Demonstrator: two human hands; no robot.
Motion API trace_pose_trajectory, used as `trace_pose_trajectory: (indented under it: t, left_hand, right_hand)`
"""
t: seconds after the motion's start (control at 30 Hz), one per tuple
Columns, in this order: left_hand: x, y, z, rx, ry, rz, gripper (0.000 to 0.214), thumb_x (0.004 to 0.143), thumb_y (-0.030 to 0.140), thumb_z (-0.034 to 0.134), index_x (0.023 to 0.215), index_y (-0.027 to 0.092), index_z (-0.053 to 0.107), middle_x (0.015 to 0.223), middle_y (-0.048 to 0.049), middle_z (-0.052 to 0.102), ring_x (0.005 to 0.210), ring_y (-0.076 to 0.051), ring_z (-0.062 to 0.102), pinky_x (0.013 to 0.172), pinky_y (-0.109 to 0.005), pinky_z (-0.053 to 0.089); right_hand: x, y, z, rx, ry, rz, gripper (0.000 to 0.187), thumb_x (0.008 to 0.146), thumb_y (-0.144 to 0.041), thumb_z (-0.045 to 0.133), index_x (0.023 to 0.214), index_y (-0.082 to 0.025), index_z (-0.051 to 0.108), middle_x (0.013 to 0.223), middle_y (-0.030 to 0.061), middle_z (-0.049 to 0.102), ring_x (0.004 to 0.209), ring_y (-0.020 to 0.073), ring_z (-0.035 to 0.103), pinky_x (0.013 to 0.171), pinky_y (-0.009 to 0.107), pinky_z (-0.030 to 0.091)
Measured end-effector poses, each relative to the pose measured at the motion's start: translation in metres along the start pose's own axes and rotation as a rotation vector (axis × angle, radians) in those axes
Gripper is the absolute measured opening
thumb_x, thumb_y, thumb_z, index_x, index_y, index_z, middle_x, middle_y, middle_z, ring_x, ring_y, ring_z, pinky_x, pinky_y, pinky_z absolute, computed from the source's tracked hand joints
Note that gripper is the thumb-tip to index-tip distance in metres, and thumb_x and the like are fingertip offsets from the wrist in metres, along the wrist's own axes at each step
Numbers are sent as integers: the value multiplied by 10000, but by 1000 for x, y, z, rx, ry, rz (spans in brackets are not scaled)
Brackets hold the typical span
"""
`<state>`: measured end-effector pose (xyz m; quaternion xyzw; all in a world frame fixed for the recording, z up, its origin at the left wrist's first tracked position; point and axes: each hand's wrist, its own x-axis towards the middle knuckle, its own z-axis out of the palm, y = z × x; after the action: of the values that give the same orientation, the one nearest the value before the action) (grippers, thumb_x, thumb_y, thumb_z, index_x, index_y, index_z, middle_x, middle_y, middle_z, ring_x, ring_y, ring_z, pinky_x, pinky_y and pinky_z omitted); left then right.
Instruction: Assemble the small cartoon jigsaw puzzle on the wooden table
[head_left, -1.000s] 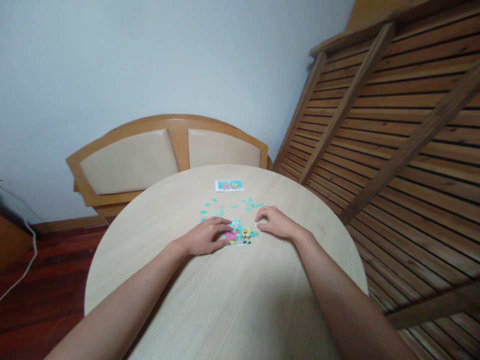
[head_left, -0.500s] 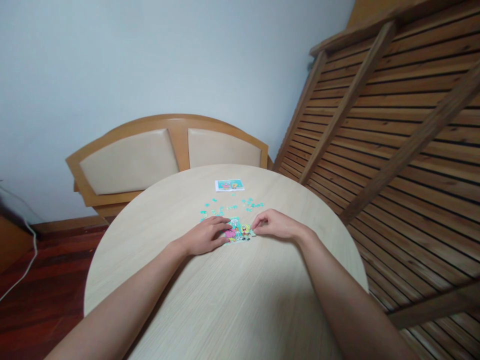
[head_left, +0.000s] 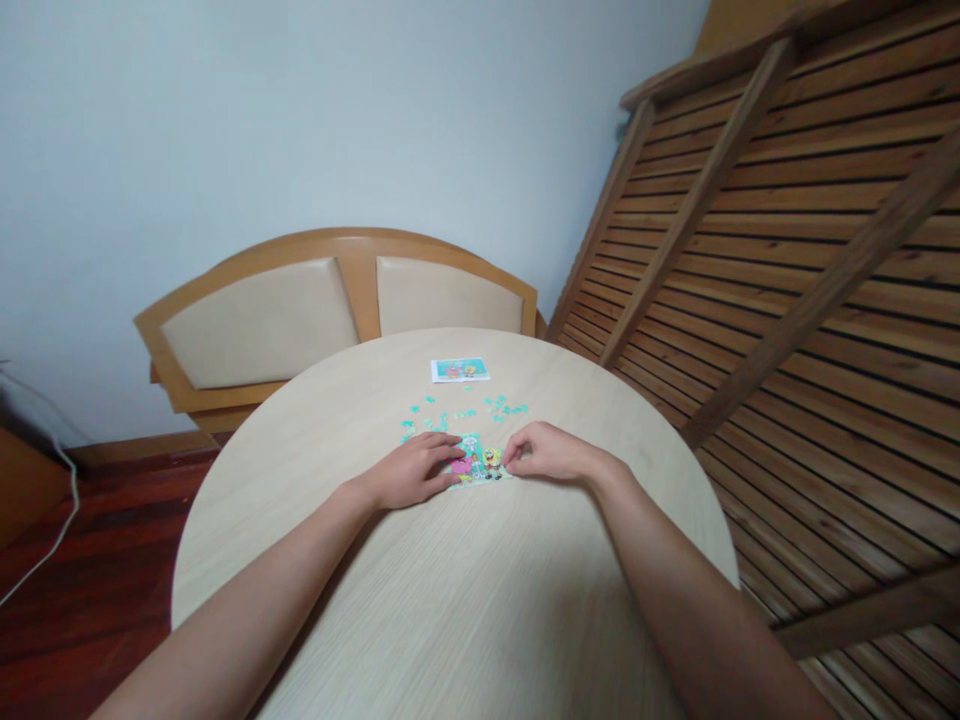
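A partly joined jigsaw puzzle (head_left: 475, 462) with cartoon figures in yellow, pink and teal lies flat on the round table. Across its left side rest the spread fingers of my left hand (head_left: 414, 470), covering part of the picture. My right hand (head_left: 541, 452) is at the puzzle's right edge, beside the yellow figure. Its thumb and index finger are pinched on a small jigsaw piece, mostly hidden by the fingertips. Several loose teal jigsaw pieces (head_left: 500, 406) are scattered just beyond both hands.
A reference picture (head_left: 460, 370) with the same kind of cartoon lies behind the loose pieces on the pale wooden table (head_left: 465, 600). Beyond the table stands a padded headboard (head_left: 367, 290) against the wall. A slatted wooden frame (head_left: 750, 260) leans on the right.
The right fingertips have shifted very slightly at the puzzle's right edge, and less of the pinched piece shows. My left hand has stayed in place.
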<state>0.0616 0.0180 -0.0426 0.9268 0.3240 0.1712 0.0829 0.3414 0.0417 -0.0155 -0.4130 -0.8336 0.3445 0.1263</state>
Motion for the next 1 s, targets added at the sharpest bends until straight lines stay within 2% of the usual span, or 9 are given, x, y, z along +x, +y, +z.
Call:
trace_pose_trajectory:
  t: [0.3,0.53,1.0]
  left_hand:
    - [0,0,0,10,-15,-1,376,979,386,492,1272,181,605,1350,-141,570,1258,-267,529,1094,-442,417]
    - [0,0,0,9,-19,-2,375,972,367,507,1272,164,603,1341,-148,573,1254,-274,527,1088,-443,421]
    - [0,0,0,23,-34,-24,375,971,354,512,1287,173,597,1362,-134,561,1270,-259,518,1104,-415,411]
  right_hand:
    - [3,5,5,-24,-15,-33,204,730,-224,615,852,-172,769,805,20,744,748,166,648,660,236,458]
    - [3,2,4,-29,-37,-23,205,735,-311,678,864,-176,765,782,21,717,704,150,618,626,233,441]
    - [2,-1,4,-57,-23,-7,178,759,-290,661,832,-153,748,754,21,695,689,138,598,605,222,407]
